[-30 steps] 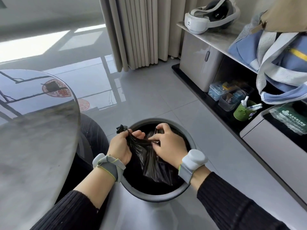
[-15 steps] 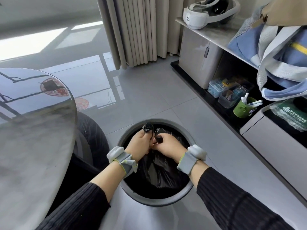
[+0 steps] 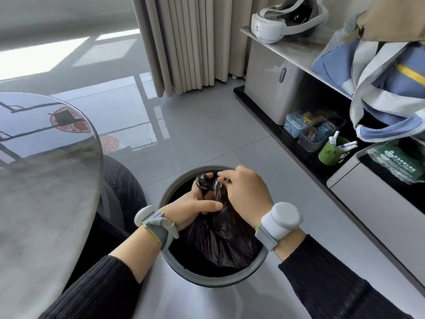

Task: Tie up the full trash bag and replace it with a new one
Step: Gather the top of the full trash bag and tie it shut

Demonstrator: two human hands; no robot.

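Black trash bag (image 3: pixel 220 236) inside grey bin (image 3: pixel 207 276), contents hidden; knot obscured by fingers. Left hand (image 3: pixel 193 207) and right hand (image 3: pixel 246 192) both clenched on gathered bag neck, right hand now higher than half second ago

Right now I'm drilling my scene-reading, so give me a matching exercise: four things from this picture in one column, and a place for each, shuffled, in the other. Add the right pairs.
Things:
1. trash bag
2. headset
3. green cup
4. right hand

Places:
A. on top of the cabinet
B. inside the bin
C. gripping the gathered neck of the bag
D. on the low black shelf, beside the clear boxes

Pairs: 1-B, 2-A, 3-D, 4-C
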